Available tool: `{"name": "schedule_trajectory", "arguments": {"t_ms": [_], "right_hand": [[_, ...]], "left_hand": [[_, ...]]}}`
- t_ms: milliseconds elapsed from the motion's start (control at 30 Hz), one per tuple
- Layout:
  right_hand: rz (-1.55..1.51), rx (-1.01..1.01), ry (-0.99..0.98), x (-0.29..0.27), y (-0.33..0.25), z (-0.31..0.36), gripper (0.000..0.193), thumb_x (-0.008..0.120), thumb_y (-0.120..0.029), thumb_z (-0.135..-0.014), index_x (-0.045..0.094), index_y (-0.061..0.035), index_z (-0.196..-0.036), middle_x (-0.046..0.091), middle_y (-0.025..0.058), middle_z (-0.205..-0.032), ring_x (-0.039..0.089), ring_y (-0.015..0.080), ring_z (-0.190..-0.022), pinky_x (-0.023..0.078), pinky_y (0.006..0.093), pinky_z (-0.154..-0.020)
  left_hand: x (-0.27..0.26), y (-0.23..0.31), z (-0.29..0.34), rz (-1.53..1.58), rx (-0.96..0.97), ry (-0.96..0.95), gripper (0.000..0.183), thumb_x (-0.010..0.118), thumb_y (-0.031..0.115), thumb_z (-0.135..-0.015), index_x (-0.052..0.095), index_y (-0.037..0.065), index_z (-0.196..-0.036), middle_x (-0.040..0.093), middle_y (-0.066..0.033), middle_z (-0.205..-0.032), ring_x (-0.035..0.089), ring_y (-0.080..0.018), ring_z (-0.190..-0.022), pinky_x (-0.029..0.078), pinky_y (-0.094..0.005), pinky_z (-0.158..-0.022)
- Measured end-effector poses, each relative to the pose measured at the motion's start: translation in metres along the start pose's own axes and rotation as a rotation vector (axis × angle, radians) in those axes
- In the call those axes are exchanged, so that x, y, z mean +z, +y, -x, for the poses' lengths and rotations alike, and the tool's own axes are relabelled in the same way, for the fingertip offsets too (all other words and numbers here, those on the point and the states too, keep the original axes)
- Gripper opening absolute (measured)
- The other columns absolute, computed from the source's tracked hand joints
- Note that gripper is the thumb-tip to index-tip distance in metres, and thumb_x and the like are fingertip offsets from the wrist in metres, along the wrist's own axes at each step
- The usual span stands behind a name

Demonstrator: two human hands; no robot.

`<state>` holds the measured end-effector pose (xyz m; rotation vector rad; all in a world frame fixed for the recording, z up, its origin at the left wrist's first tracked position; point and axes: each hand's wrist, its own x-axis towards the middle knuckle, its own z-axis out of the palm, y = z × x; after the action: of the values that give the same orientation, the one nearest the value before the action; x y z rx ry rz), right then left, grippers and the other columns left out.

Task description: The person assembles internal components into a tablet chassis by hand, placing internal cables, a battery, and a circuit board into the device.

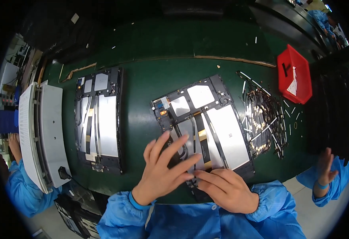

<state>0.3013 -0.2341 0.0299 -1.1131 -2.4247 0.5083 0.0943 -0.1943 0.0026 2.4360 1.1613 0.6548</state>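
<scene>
A tablet housing (238,139) lies tilted on the green table before me, its inside up, with silver plates, black cables and a gold-and-black flex strip (203,145). Over its lower left part is my left hand (164,167), fingers spread and apart, with nothing visible between them. My right hand (226,189) rests at the housing's near edge. Its fingers are bent and pressed together near the left thumb, by the lower end of a black cable; what they pinch, if anything, is hidden. Farther left lies a second, similar tablet housing (108,127).
Thin black cables with gold ends (262,119) lie heaped on the right, among small white strips. Behind them stands a red bin (305,75) holding white scraps. A white rack with papers (53,131) borders the left side. Other people's hands (324,169) show at both sides.
</scene>
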Motion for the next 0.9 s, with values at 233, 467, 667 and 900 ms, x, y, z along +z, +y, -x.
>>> {"name": "schedule_trajectory", "arguments": {"t_ms": [233,467,667,900], "right_hand": [[-0.147,0.169,0.008,-0.017,-0.004,-0.014,0.035,0.065,-0.031,-0.080,0.061,-0.0029,-0.100,0.051,0.0088,-0.085,0.056,0.0202,-0.069,0.046,0.0276,-0.058],[0.135,0.047,-0.159,-0.010,-0.019,0.015,0.055,0.065,-0.048,-0.078,0.061,-0.0059,-0.113,0.047,0.0022,-0.063,0.051,0.0150,-0.054,0.043,0.0250,-0.051],[-0.044,0.197,0.174,-0.029,0.002,0.021,0.048,0.072,-0.039,-0.074,0.063,-0.0025,-0.105,0.052,0.0062,-0.067,0.054,0.0201,-0.052,0.046,0.0308,-0.049],[-0.081,0.692,0.238,-0.040,0.034,0.040,0.045,0.074,-0.032,-0.075,0.064,-0.0006,-0.105,0.052,0.0119,-0.089,0.057,0.0245,-0.069,0.046,0.0320,-0.059]], "left_hand": [[-0.002,0.000,-0.016,0.002,-0.216,-0.056,0.052,0.037,0.059,-0.090,0.061,0.025,-0.122,0.022,-0.0211,-0.148,0.014,-0.0462,-0.135,0.008,-0.0564,-0.106],[0.001,0.006,-0.034,0.109,-0.294,0.033,0.047,0.075,0.030,-0.068,0.066,0.022,-0.114,0.014,-0.0210,-0.150,0.005,-0.0449,-0.138,0.005,-0.0536,-0.108],[0.011,0.020,-0.016,0.357,-0.347,0.304,0.086,0.073,0.021,-0.074,0.023,0.008,-0.143,0.004,-0.0190,-0.152,0.007,-0.0389,-0.139,0.011,-0.0471,-0.110],[0.043,0.085,0.009,0.999,-0.586,0.585,0.073,0.053,-0.003,-0.084,0.010,0.000,-0.142,0.015,-0.0185,-0.147,0.018,-0.0290,-0.137,0.017,-0.0390,-0.110]]}}
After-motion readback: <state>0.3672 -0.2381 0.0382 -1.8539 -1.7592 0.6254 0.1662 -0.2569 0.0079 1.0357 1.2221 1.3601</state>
